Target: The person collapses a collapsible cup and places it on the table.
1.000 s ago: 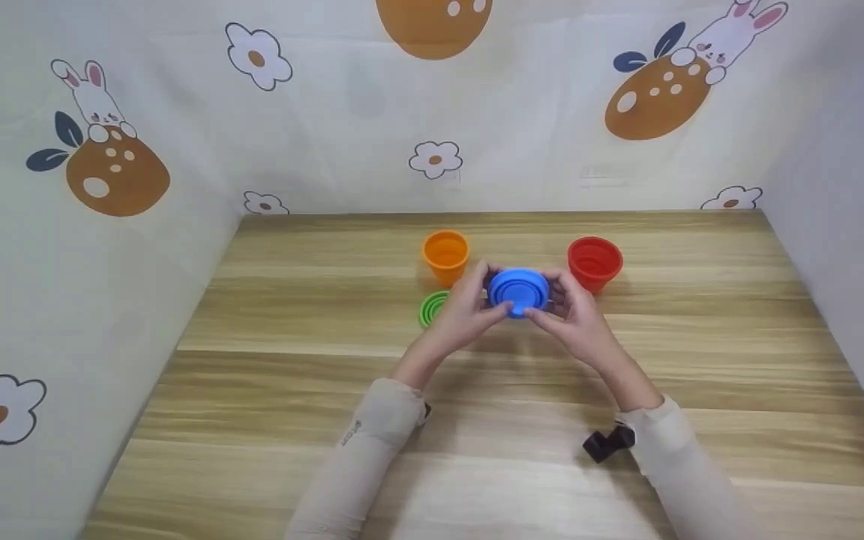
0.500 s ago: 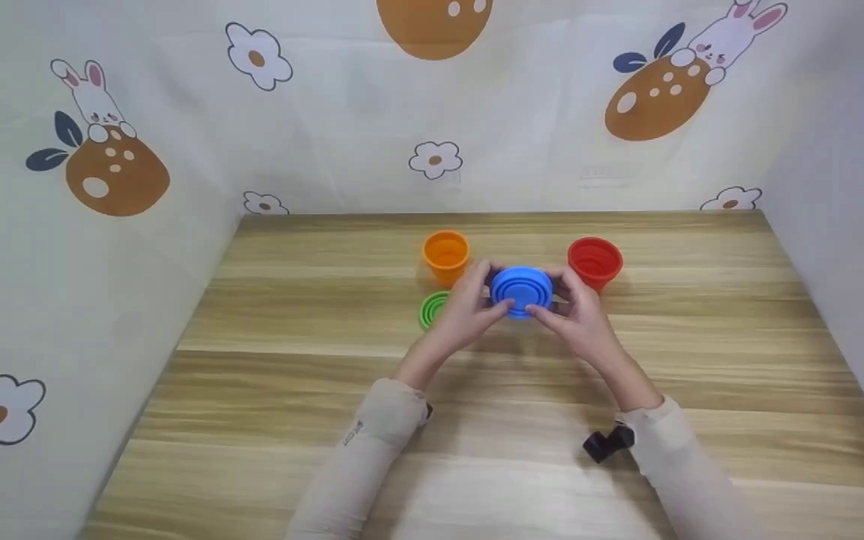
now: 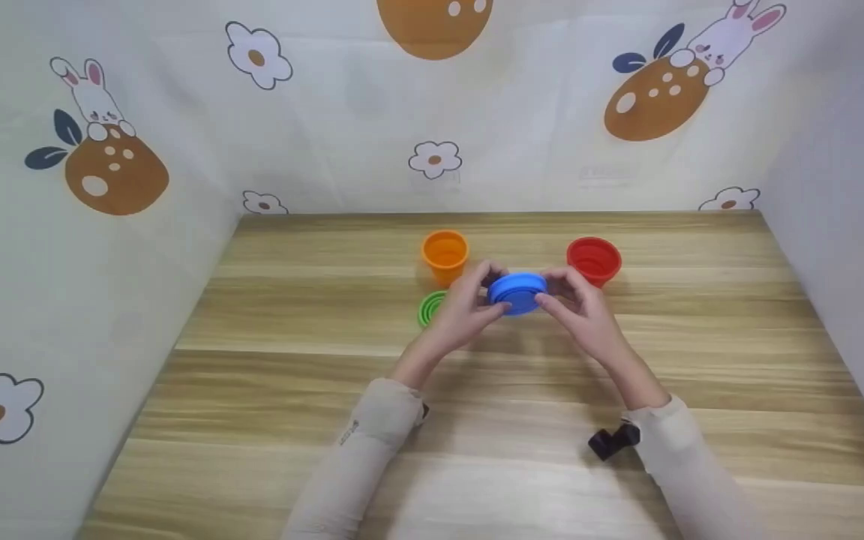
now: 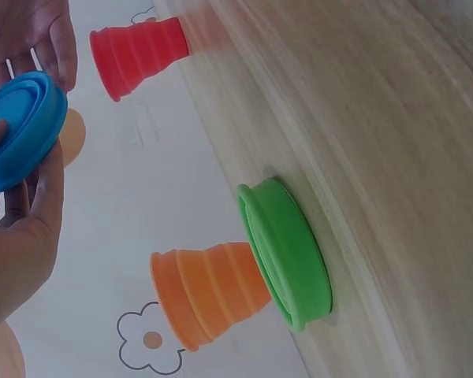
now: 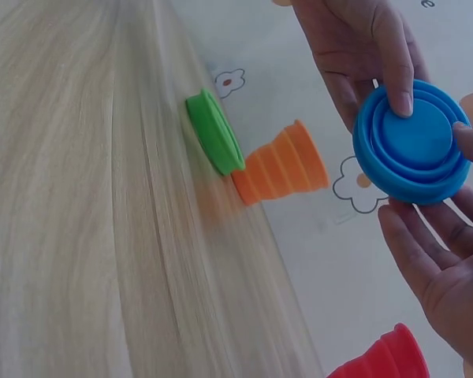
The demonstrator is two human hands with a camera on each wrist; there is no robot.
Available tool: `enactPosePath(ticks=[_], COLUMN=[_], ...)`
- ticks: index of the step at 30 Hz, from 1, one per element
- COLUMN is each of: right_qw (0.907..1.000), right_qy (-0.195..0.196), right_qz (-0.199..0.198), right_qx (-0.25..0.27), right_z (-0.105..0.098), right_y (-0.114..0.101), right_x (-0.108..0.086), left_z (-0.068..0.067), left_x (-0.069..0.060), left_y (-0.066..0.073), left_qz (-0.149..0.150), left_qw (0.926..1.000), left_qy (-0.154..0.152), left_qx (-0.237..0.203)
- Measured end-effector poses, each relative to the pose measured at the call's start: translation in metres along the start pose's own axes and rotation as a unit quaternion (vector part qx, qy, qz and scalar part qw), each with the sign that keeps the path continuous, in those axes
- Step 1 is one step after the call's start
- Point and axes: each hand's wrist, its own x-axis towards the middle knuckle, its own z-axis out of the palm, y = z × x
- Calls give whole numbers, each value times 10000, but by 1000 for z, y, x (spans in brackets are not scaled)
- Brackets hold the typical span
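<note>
A blue collapsible cup [image 3: 518, 292], squashed flat into rings, is held up above the table between both hands. My left hand [image 3: 464, 309] grips its left side, the thumb lying across the ringed face, as the right wrist view shows with the cup [image 5: 416, 130]. My right hand [image 3: 588, 311] pinches the opposite edge with the thumb on the face and fingers behind the rim. Beyond the left hand stands an unfolded orange cup [image 3: 445, 259]. A flattened green cup [image 4: 288, 252] lies in front of it, partly hidden by the left hand in the head view.
An unfolded red cup [image 3: 594, 259] stands behind the right hand. The wood-grain table [image 3: 267, 405] ends at a patterned cloth wall [image 3: 342, 135] at the back and sides. A black wrist mount [image 3: 613, 441] sticks out from the right sleeve.
A second ago the blue cup's middle bulged out; half a second ago it lay flat in its rings. Now the cup is tilted more steeply, and the right thumb has shifted toward its edge.
</note>
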Motion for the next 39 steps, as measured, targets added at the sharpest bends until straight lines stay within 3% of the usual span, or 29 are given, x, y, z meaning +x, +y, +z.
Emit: enactPosePath(ticks=[11, 27, 39], right_qw=[9950, 9899, 9916], right_qy=[-382, -740, -593], right_qz=[462, 709, 631], right_qx=[801, 980, 963], right_z=[-1, 0, 1], right_y=[4, 5, 6], right_x=[1, 1, 0], left_z=[-2, -1, -1], left_x=[-1, -1, -3], left_y=[-1, -2, -5], left_qz=[92, 304, 329], left_qw=[9999, 9990, 9994], left_qy=[-21, -28, 87], left_qx=[68, 317, 114])
